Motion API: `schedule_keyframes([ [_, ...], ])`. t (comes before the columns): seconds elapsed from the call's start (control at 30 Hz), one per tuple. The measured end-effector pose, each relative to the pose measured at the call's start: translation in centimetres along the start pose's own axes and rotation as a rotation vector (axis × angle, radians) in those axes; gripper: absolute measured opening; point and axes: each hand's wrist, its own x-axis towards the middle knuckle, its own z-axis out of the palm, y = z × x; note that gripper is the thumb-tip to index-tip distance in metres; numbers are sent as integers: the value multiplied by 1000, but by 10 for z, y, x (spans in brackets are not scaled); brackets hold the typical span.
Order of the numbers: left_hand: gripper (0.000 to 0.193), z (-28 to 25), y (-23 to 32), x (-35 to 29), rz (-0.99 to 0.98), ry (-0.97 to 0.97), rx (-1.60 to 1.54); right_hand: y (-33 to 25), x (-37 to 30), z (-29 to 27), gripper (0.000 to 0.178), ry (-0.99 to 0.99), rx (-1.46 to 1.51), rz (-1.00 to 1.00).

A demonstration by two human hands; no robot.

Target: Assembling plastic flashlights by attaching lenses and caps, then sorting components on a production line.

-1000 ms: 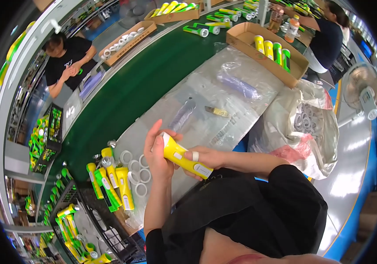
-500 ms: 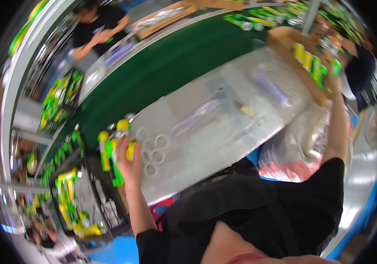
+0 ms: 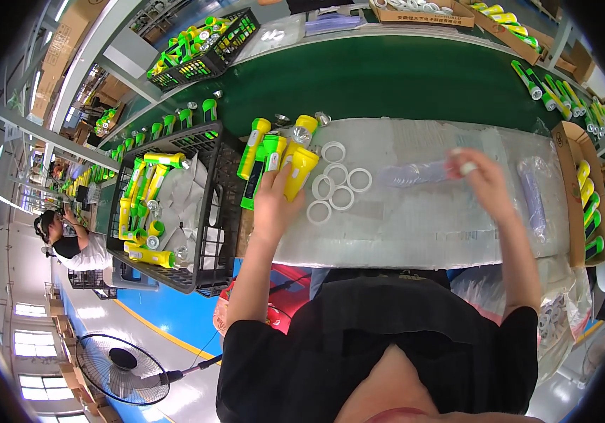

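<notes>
At the left end of the grey work surface, my left hand (image 3: 275, 206) has its fingers closed around a yellow flashlight (image 3: 302, 169). Other yellow and green flashlights (image 3: 253, 151) stand close together beside that hand. Several white rings (image 3: 341, 197) lie flat just right of it, some touching. My right hand (image 3: 487, 185) hovers over the surface, blurred, its fingers bent. Something small and white shows at its fingertips; I cannot make out whether it is held or worn. Under and beside those fingers lies a stack of clear bluish plastic pieces (image 3: 415, 174).
A black crate (image 3: 189, 271) of flashlights and white paper stands at the left. The cardboard box (image 3: 567, 190) at the right holds more flashlights. Beyond the surface runs a green belt (image 3: 387, 77). Another wrapped plastic stack (image 3: 532, 197) lies near the box. A fan (image 3: 122, 366) stands lower left.
My right hand has come back from the cardboard box at the right to above the middle of the surface. My left hand stays among the flashlights. The view has turned.
</notes>
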Motion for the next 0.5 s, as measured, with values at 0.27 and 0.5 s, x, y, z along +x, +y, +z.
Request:
schedule_keyframes([
  [0.27, 62, -8, 74, -8, 183, 75, -441, -17, 40, 190, 45, -68, 511, 144],
  [0.5, 66, 34, 90, 7, -458, -238, -1428, -30, -10, 159, 49, -93, 532, 136],
])
